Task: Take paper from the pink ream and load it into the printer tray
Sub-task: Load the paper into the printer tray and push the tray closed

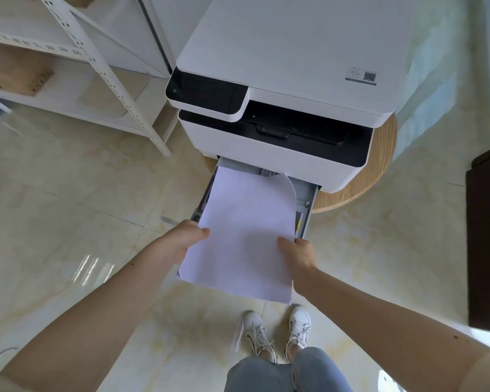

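Observation:
A stack of white paper (244, 230) slopes down into the pulled-out grey printer tray (306, 199), its far end inside the tray and its near end hanging past the tray front. The far right corner of the paper curls up. My left hand (181, 241) grips the paper's left edge and my right hand (297, 251) grips its right edge. The white printer (289, 60) stands above on a round wooden table (359, 182). The pink ream is not in view.
A white metal shelf rack (96, 69) with a cardboard box (14, 72) stands to the left. A dark piece of furniture (487, 236) is at the right edge. My feet in white sneakers (277, 335) stand on the tiled floor below the tray.

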Tool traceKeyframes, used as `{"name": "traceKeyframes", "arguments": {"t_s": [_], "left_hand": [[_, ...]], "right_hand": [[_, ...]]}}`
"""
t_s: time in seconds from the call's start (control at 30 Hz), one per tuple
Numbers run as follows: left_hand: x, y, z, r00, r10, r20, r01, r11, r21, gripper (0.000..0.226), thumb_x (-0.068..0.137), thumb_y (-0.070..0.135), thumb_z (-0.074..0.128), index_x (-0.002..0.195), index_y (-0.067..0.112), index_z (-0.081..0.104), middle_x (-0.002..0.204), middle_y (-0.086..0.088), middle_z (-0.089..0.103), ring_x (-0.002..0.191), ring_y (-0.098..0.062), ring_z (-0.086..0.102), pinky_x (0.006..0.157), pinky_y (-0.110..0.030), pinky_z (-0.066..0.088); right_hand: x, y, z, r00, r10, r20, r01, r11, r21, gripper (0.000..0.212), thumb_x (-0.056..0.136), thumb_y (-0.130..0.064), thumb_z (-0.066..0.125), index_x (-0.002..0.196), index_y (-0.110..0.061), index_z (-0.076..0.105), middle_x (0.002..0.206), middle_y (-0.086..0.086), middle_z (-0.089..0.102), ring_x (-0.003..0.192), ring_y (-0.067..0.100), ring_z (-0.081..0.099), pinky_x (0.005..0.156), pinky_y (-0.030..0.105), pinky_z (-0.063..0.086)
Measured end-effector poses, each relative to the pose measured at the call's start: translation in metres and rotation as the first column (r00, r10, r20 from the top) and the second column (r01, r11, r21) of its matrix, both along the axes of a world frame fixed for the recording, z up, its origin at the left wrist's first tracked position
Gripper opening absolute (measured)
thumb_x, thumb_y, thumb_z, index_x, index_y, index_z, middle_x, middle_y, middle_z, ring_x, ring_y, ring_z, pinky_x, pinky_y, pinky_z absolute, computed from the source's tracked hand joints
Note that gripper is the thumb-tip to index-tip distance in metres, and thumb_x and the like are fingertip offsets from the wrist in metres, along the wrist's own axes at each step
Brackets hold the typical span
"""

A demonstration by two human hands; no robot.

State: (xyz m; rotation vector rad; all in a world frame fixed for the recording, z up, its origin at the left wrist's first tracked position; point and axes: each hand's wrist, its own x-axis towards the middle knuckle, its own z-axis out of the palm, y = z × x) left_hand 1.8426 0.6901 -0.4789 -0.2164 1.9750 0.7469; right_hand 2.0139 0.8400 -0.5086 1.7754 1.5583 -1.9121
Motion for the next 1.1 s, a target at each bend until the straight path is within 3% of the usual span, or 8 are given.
{"name": "traceKeyframes", "arguments": {"t_s": [0.1, 0.17, 0.37, 0.5, 0.63, 0.87, 0.97, 1.1], "left_hand": [[-0.011, 0.009, -0.005, 0.999, -0.017, 0.031, 0.017, 1.0, 0.005, 0.034, 0.096, 0.016, 0.053, 0.126, 0.0, 0.053, 0.123, -0.016, 0.063, 0.111, -0.034, 0.062, 0.096, -0.043, 0.048], [-0.015, 0.014, -0.006, 0.998, -0.03, 0.063, 0.03, 1.0, 0.001, 0.031, 0.097, 0.015, 0.053, 0.124, 0.001, 0.055, 0.121, -0.018, 0.065, 0.106, -0.034, 0.064, 0.09, -0.042, 0.051], [-0.026, 0.022, -0.009, 0.999, -0.009, 0.039, 0.006, 0.998, 0.066, 0.034, 0.096, 0.02, 0.055, 0.12, -0.004, 0.06, 0.119, -0.019, 0.067, 0.103, -0.033, 0.066, 0.09, -0.039, 0.05], [-0.034, 0.019, -0.007, 0.997, 0.062, 0.036, -0.065, 0.994, 0.085, 0.029, 0.092, 0.016, 0.061, 0.11, -0.007, 0.064, 0.105, -0.018, 0.07, 0.085, -0.03, 0.066, 0.074, -0.034, 0.051], [-0.037, 0.019, -0.006, 0.989, 0.143, -0.044, -0.142, 0.99, 0.024, 0.015, 0.08, -0.001, 0.067, 0.095, -0.002, 0.068, 0.092, -0.016, 0.069, 0.068, -0.024, 0.064, 0.058, -0.029, 0.053], [-0.036, 0.038, -0.019, 0.949, 0.272, -0.157, -0.26, 0.961, 0.091, 0.029, 0.078, -0.005, 0.072, 0.107, -0.006, 0.066, 0.101, -0.018, 0.066, 0.087, -0.032, 0.064, 0.072, -0.038, 0.053], [-0.037, 0.041, -0.03, 0.932, 0.275, -0.237, -0.266, 0.961, 0.073, 0.032, 0.078, 0.003, 0.075, 0.108, 0.0, 0.067, 0.11, -0.018, 0.068, 0.099, -0.035, 0.066, 0.081, -0.044, 0.057], [-0.032, 0.046, -0.034, 0.893, 0.225, -0.389, -0.232, 0.972, 0.031, 0.026, 0.08, 0.011, 0.074, 0.106, 0.007, 0.072, 0.107, -0.012, 0.07, 0.086, -0.026, 0.065, 0.074, -0.034, 0.056]], "right_hand": [[0.004, 0.007, -0.004, 0.997, -0.056, 0.05, 0.057, 0.998, -0.037, 0.026, 0.08, -0.002, 0.048, 0.057, -0.012, 0.042, 0.057, 0.005, 0.039, 0.053, 0.019, 0.035, 0.051, 0.024, 0.027], [0.005, 0.008, -0.013, 0.994, -0.076, 0.076, 0.08, 0.995, -0.054, 0.03, 0.078, 0.003, 0.044, 0.055, -0.013, 0.034, 0.057, 0.004, 0.03, 0.055, 0.019, 0.026, 0.051, 0.025, 0.02], [-0.01, 0.014, -0.016, 0.991, -0.104, 0.082, 0.107, 0.994, -0.038, 0.018, 0.078, 0.0, 0.045, 0.063, -0.01, 0.045, 0.067, 0.009, 0.039, 0.069, 0.024, 0.034, 0.059, 0.031, 0.027], [-0.025, 0.028, -0.016, 0.985, -0.158, 0.07, 0.158, 0.987, 0.01, 0.014, 0.082, -0.002, 0.046, 0.073, -0.006, 0.055, 0.072, 0.012, 0.046, 0.067, 0.024, 0.04, 0.061, 0.032, 0.032], [-0.039, 0.043, -0.016, 0.98, -0.196, 0.041, 0.194, 0.98, 0.045, 0.018, 0.08, -0.005, 0.046, 0.064, -0.009, 0.052, 0.067, 0.01, 0.048, 0.064, 0.024, 0.043, 0.061, 0.033, 0.036], [-0.032, 0.058, -0.011, 0.982, -0.185, 0.025, 0.186, 0.98, -0.076, 0.011, 0.081, -0.015, 0.055, 0.072, -0.009, 0.058, 0.081, 0.013, 0.063, 0.074, 0.03, 0.062, 0.073, 0.041, 0.056], [-0.019, 0.056, -0.008, 0.992, -0.111, 0.055, 0.118, 0.984, -0.136, 0.003, 0.085, -0.004, 0.058, 0.082, -0.003, 0.06, 0.087, 0.017, 0.066, 0.075, 0.032, 0.068, 0.063, 0.039, 0.061], [-0.014, 0.055, -0.011, 0.992, -0.06, 0.109, 0.072, 0.992, -0.108, 0.007, 0.086, 0.001, 0.062, 0.093, 0.0, 0.061, 0.099, 0.022, 0.068, 0.08, 0.037, 0.072, 0.065, 0.047, 0.062]]}}
